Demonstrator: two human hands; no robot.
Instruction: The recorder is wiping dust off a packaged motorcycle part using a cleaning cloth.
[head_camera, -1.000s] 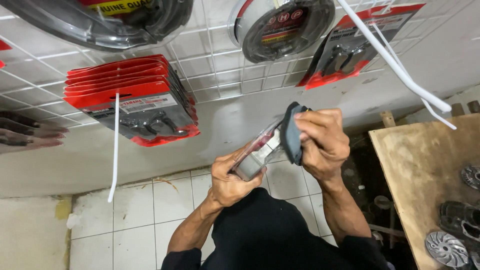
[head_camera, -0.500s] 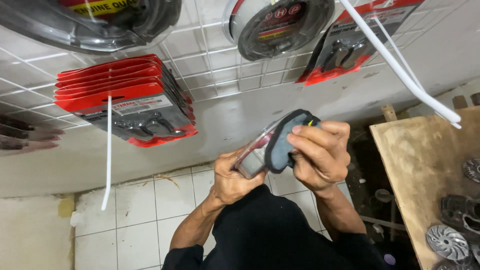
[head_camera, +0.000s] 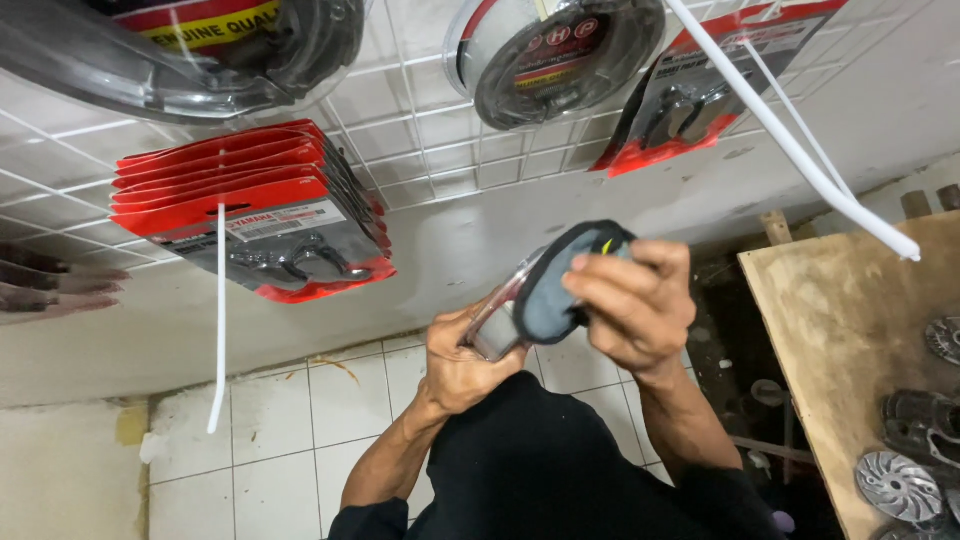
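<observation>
My left hand grips a clear plastic blister pack with red backing from below. My right hand presses a grey cloth with a dark edge against the pack's upper end. Both hands are held in front of my body, above my dark trousers and the tiled floor.
A white wire grid on the wall carries a stack of red carded parts on a white hook, round packaged parts and another red card. A long white hook juts out at right. A plywood bench holds metal parts.
My right hand has slid the cloth down and left over the pack, turning its grey face toward me. The left hand holds the pack almost still.
</observation>
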